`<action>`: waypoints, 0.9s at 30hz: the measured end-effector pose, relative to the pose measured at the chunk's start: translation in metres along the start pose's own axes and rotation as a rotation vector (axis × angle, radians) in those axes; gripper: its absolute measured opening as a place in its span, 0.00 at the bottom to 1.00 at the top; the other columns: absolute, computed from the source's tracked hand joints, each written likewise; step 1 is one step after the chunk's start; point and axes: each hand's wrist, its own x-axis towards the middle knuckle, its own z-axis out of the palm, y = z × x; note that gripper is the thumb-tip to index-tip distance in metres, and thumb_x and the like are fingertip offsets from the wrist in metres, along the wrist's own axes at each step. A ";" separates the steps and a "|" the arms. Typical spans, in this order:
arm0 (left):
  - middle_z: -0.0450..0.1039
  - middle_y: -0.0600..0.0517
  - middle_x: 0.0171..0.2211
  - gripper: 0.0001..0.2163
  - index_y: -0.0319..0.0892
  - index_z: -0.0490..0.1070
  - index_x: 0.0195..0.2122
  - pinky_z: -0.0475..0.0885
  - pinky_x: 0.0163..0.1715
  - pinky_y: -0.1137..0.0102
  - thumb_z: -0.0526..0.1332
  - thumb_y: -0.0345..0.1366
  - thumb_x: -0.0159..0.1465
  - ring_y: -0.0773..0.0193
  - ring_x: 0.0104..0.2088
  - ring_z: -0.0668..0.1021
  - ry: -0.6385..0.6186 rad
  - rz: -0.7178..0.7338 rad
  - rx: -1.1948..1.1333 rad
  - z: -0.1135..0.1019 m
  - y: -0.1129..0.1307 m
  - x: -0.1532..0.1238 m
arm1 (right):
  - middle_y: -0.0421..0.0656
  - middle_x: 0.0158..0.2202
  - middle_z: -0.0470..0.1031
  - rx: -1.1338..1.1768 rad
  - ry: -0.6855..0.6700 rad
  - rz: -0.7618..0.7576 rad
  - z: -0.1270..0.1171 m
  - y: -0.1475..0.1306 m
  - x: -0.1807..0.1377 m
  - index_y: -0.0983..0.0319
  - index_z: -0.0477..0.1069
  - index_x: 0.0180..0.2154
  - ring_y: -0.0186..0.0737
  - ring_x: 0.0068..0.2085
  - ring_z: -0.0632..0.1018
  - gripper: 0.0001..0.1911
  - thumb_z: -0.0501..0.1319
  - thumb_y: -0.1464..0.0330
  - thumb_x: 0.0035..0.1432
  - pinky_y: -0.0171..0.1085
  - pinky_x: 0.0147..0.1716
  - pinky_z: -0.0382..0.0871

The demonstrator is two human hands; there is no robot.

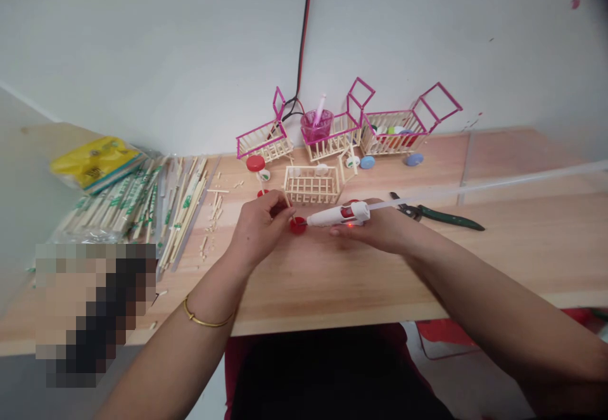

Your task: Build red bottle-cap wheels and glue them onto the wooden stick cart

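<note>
Between the fingertips of my left hand (261, 227) a thin wooden stick (287, 199) stands nearly upright, its lower end at a red bottle cap (298, 226) on the table. My right hand (375, 227) is closed around a white glue gun (335, 215), which has a small red light lit. The gun's nozzle points left and reaches the red cap by the stick. A long clear glue stick (475, 187) runs out of its back. Just behind my hands sits a small unpainted stick cart (312, 185). Another red cap (255, 164) tops a stick beside it.
Several carts with purple rims, such as the right one (394, 130), line the wall, one with a purple cup (316, 126). Green-handled pruning shears (446, 216) lie at right. Wrapped chopsticks (121, 199) and a yellow packet (97, 161) fill the left, beside cut stick pieces (216, 211).
</note>
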 end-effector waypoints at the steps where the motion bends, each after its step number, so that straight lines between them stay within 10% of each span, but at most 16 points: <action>1: 0.71 0.54 0.26 0.04 0.41 0.69 0.29 0.64 0.30 0.71 0.59 0.34 0.60 0.68 0.27 0.70 0.000 0.003 0.013 0.000 0.000 0.000 | 0.41 0.27 0.76 0.012 0.004 -0.005 0.000 0.001 0.000 0.61 0.75 0.32 0.38 0.29 0.74 0.15 0.66 0.56 0.49 0.34 0.25 0.64; 27: 0.76 0.52 0.31 0.04 0.41 0.72 0.32 0.68 0.33 0.71 0.59 0.34 0.61 0.66 0.31 0.75 -0.079 0.038 0.023 -0.003 0.007 -0.002 | 0.41 0.31 0.80 0.043 0.036 0.023 -0.008 -0.005 -0.005 0.57 0.77 0.32 0.43 0.32 0.79 0.13 0.65 0.55 0.50 0.37 0.28 0.69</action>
